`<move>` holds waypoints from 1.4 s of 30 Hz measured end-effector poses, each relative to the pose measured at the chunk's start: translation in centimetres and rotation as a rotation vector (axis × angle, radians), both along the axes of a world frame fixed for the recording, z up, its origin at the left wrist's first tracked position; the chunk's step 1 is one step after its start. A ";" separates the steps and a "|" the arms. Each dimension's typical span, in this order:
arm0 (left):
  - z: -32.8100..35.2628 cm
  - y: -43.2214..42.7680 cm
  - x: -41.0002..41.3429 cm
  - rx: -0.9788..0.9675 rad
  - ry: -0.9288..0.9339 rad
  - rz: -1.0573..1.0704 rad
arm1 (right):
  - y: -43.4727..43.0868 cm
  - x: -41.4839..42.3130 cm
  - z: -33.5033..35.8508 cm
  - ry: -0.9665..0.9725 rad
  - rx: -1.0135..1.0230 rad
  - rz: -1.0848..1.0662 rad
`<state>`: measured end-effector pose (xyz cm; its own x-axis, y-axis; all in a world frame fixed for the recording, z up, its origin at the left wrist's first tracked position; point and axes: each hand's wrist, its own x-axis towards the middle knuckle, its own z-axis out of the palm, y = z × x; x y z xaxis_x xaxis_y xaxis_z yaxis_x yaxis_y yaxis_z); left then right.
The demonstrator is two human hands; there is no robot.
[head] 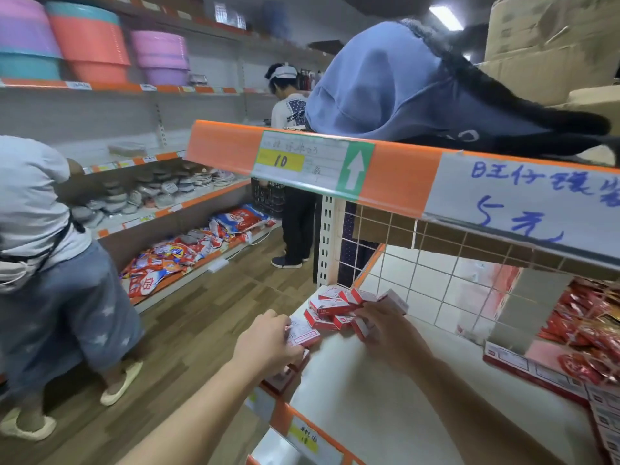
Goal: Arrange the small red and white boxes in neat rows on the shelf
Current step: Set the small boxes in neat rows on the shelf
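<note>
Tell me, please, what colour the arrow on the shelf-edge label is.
The arrow is white on green, clearest in the head view.

The small boxes [330, 310] lie heaped on the shelf's [342, 397] left end, wire grid [436, 290] behind, carton [523, 364] to their right.

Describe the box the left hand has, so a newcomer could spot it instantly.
Find the cream shelf below the orange price rail. Near its left end sits a jumble of red and white boxes. The left hand holds the box at the jumble's near-left edge, lying flat with its white face up.
</note>
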<state>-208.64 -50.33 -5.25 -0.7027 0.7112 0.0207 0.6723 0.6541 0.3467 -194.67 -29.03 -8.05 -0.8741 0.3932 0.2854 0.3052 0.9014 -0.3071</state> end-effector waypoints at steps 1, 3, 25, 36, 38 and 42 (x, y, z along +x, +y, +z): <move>0.1 0.1 -0.1 -0.002 -0.009 -0.018 | 0.1 0.2 -0.1 -0.003 0.001 0.004; 0.4 0.3 -0.4 0.011 -0.019 -0.052 | 0.2 0.4 -0.2 -0.005 0.005 -0.002; 2.0 4.8 8.0 0.174 -0.079 -0.423 | 0.4 11.9 3.4 -0.144 -0.120 -0.299; -1.6 14.5 13.3 0.175 0.071 -0.711 | 2.6 23.1 3.6 -0.145 -0.123 -0.572; -1.9 16.0 14.1 0.165 0.054 -0.742 | 2.6 24.3 3.6 -0.144 -0.114 -0.612; -2.1 18.8 15.1 0.170 0.042 -0.813 | 2.9 25.4 3.6 -0.140 -0.086 -0.700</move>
<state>-193.52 -31.52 -7.32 0.0329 0.9816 0.1881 0.9273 -0.1002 0.3608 -169.31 -26.11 -4.43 -0.4344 0.8910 0.1319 0.8446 0.4538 -0.2842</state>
